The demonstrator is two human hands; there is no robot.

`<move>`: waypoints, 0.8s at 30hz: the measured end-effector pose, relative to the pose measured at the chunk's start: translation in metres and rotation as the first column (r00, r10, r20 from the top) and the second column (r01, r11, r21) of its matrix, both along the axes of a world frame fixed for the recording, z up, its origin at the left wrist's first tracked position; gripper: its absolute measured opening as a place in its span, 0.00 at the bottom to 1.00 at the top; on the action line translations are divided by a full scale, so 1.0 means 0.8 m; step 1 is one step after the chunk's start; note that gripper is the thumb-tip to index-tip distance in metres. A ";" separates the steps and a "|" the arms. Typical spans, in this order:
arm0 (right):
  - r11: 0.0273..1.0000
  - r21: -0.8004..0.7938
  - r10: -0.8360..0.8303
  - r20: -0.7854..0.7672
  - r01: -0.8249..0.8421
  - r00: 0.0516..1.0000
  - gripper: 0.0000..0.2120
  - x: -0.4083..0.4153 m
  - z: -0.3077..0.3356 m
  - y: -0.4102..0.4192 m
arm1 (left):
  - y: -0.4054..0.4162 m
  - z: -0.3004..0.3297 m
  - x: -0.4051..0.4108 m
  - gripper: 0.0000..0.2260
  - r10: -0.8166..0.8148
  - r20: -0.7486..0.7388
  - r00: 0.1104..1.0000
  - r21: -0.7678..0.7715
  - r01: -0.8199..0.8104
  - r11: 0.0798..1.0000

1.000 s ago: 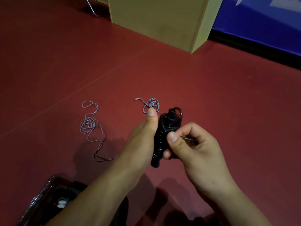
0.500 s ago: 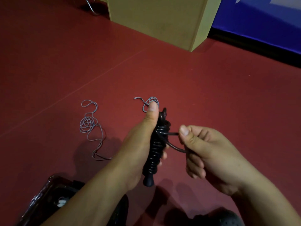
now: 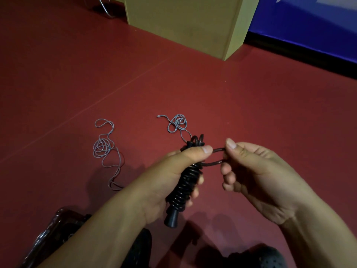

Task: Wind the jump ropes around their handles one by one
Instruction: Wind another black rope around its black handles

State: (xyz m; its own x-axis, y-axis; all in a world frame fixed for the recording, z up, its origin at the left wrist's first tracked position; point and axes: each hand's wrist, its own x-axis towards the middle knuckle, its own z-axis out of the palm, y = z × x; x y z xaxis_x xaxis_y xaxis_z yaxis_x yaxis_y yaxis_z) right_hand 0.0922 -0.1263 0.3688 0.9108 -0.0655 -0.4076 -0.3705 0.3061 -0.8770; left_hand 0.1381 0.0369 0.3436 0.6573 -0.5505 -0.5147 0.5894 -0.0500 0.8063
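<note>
Above the red floor, in front of you, your left hand grips the black handles of a jump rope, fingers curled round the bundle and thumb laid across its upper part. The black rope is coiled in tight turns along the handles, from just above the bare lower end up to the top, where a few loops stick out past your thumb. The bundle is tilted, its lower end pointing toward you and to the left, its top away from you.

Your right hand is just beside it, to the right. Its thumb and forefinger pinch a loose loop of the same black rope, which runs out sideways from the bundle in two strands, one above the other. The other fingers of that hand are loosely curled below the loop and do not touch it as far as you can see.

On the floor beyond your hands lies a thin grey cord in a small tangle, and to the left another grey cord lies in a loose coil with a long tail trailing toward you. They lie well apart from each other. At the far edge stands a yellow-green box, with a blue board to its right. In the lower left corner is a dark shiny bag; what it holds you cannot tell.
</note>
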 end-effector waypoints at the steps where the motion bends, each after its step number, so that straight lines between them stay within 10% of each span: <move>1: 1.000 -0.016 -0.022 0.025 0.023 0.999 0.09 0.001 0.000 0.001 | 0.000 0.001 0.000 0.22 -0.020 -0.027 0.999 0.002 0.020 1.000; 9: 0.998 0.019 -0.069 0.280 0.066 0.958 0.14 0.003 -0.009 -0.001 | -0.001 0.000 0.011 0.23 -0.141 -0.264 0.954 -0.110 0.115 0.987; 24: 0.999 -0.013 0.036 0.204 -0.034 0.978 0.15 -0.002 -0.016 0.005 | 0.006 0.006 -0.004 0.13 -0.304 -0.228 0.925 -0.127 0.281 0.951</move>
State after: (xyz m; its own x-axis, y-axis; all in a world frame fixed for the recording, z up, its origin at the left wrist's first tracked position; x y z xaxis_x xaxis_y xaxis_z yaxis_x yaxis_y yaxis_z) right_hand 0.0904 -0.1221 0.3563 0.9765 -0.0354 -0.2124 -0.1936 0.2874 -0.9381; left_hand 0.1347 0.0419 0.3481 0.3216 -0.7508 -0.5770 0.7375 -0.1835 0.6499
